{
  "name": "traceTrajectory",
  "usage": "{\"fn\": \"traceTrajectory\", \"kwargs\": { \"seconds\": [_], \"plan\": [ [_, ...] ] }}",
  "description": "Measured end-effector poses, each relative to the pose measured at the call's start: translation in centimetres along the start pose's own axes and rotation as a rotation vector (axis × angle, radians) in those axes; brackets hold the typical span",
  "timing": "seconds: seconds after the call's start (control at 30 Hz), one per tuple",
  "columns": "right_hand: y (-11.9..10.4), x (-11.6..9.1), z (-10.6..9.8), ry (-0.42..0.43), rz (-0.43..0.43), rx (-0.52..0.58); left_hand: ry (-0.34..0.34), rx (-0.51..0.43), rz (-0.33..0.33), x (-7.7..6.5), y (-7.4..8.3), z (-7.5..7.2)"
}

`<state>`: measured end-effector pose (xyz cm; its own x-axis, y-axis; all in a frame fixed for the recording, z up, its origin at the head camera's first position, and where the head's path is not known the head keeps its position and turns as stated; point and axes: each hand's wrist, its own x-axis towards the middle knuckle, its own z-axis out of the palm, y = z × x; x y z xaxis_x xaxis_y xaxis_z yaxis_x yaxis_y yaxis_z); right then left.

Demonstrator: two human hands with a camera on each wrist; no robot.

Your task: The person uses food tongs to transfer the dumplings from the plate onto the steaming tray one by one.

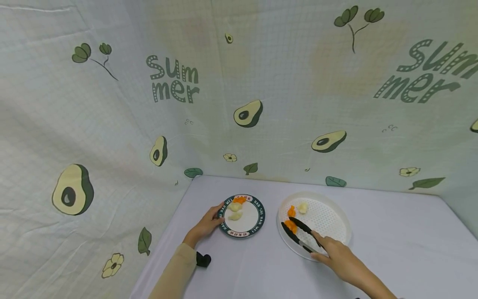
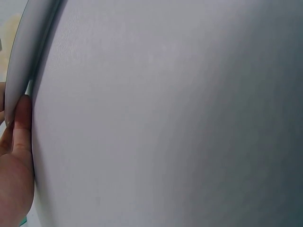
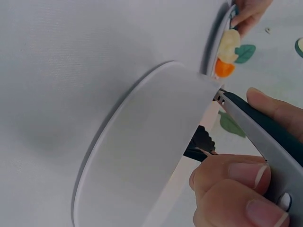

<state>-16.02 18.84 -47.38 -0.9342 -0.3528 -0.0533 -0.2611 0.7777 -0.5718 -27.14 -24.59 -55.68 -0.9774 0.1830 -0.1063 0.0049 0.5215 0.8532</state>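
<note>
My left hand (image 1: 209,223) holds the left rim of a round plate (image 1: 260,208) with a dark green lettered border; in the left wrist view the thumb lies under the rim. An orange piece (image 1: 239,200) and two pale yellow pieces (image 1: 235,216), like small dumplings, lie on that plate. My right hand (image 1: 337,256) grips black-and-metal tongs (image 1: 303,225) over a white round tray (image 1: 330,222) with a dotted bottom. Between the tongs' spread tips is an orange piece (image 1: 291,226); whether they touch it, I cannot tell. Beyond it are another orange piece (image 1: 291,211) and a pale yellow piece (image 1: 303,207).
Plate and tray stand side by side on a white-covered table (image 1: 388,232), with a gap between them. A printed cloth (image 1: 284,83) with avocados and leaves hangs behind and at the left. A black heart-shaped thing (image 1: 203,260) shows beside the left sleeve.
</note>
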Motion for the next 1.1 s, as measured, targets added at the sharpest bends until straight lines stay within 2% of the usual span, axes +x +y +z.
{"fn": "traceTrajectory", "kwargs": {
  "seconds": [0.23, 0.53, 0.73, 0.97, 1.1],
  "plan": [
    [-0.3, 0.0, -0.4, -0.007, 0.015, -0.002, 0.003, -0.012, 0.017, -0.1, -0.1, 0.0],
    [-0.7, 0.5, -1.2, 0.037, -0.052, -0.007, 0.001, -0.005, 0.018, -0.2, 0.1, -0.1],
    [-1.8, 1.5, -1.3, 0.015, -0.077, 0.054, -0.002, -0.004, 0.018, -0.2, 0.6, -0.3],
    [-2.9, 3.2, -0.5, -0.029, -0.098, 0.087, -0.010, 0.008, 0.027, -0.2, 0.3, -0.2],
    [-3.5, 4.2, -0.1, -0.058, -0.156, 0.118, -0.009, 0.009, 0.016, -0.2, 0.2, -0.3]
  ]
}}
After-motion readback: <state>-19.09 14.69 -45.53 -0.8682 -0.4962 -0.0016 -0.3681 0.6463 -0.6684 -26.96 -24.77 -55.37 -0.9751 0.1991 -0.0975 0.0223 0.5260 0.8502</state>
